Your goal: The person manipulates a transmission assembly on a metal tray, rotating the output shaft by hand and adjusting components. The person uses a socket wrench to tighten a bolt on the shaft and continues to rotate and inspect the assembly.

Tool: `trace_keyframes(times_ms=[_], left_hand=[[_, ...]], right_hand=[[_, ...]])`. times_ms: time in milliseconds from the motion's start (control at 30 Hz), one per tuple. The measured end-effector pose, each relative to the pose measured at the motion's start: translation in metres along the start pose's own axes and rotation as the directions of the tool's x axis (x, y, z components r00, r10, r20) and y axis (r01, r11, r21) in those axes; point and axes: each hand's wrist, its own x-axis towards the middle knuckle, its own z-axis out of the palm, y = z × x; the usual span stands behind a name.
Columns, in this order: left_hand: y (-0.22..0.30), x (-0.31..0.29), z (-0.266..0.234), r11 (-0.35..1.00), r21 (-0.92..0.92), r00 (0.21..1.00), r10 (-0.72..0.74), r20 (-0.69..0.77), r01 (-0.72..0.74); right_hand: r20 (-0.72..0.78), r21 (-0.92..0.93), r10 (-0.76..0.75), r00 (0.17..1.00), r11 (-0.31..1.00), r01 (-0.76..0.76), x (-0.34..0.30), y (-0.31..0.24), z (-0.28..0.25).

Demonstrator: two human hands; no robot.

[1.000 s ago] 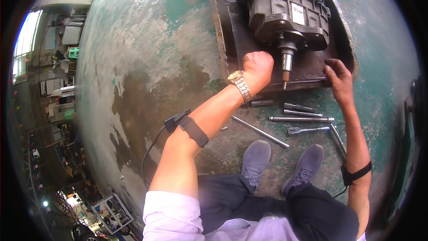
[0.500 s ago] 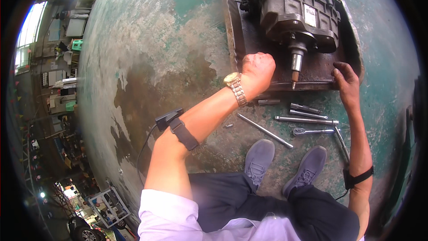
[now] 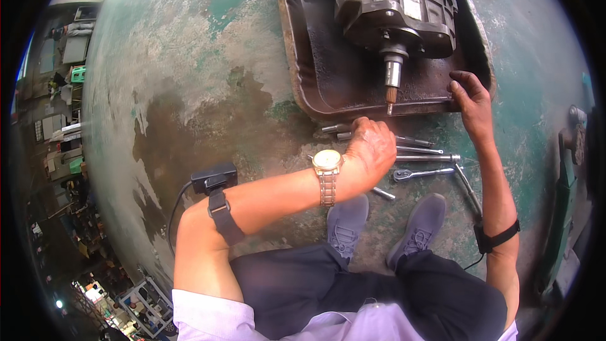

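Note:
My left hand point(image 3: 372, 151), with a gold watch point(image 3: 327, 160) on its wrist, is low over a row of tools, fingers curled downward and closed. Its fingertips and anything in them are hidden. Beside it lie short sockets point(image 3: 332, 129) and an extension bar point(image 3: 413, 141). My right hand point(image 3: 475, 104) is at the near right rim of a dark metal tray point(image 3: 303, 98); its thumb and index finger are slightly apart, with nothing visible between them. In the tray rests a grey gearbox point(image 3: 394, 9), its splined shaft point(image 3: 392, 82) pointing toward me.
A ratchet point(image 3: 420, 174), a long bar point(image 3: 435, 158) and another bar point(image 3: 468, 189) lie on the worn green floor point(image 3: 221, 38). My shoes point(image 3: 416, 224) are close behind the tools. A green metal frame point(image 3: 562, 215) stands at the right.
My left hand has moved back from beside the gearbox shaft, down to the tools. My right hand remains by the tray rim. The whole view has shifted a little.

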Motion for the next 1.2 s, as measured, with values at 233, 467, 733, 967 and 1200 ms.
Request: trace_keyframes(times_ms=[233,467,733,967,1200], left_hand=[[0.038,-0.009,-0.028,0.966,0.024,0.966,0.256,0.047,-0.257],[0.073,-0.010,-0.042,0.901,0.090,0.900,0.430,-0.077,-0.423],[0.103,-0.011,-0.045,0.883,0.071,0.881,0.468,-0.069,-0.464],[0.104,-0.016,0.000,0.893,0.052,0.820,0.433,-0.374,-0.448],[0.116,-0.007,0.022,0.816,-0.266,0.857,0.467,-0.220,-0.513]], right_hand=[[-0.027,-0.026,0.084,0.996,0.996,-0.085,0.000,-0.015,0.010],[0.311,-0.193,-0.456,0.834,0.829,0.525,-0.041,-0.057,0.067],[0.746,-0.198,-0.335,0.575,0.713,0.673,-0.067,-0.061,0.106],[0.759,-0.249,-0.302,0.577,0.684,0.685,-0.088,-0.055,0.120],[0.630,-0.369,-0.297,0.718,0.699,0.612,-0.087,-0.068,0.116]])
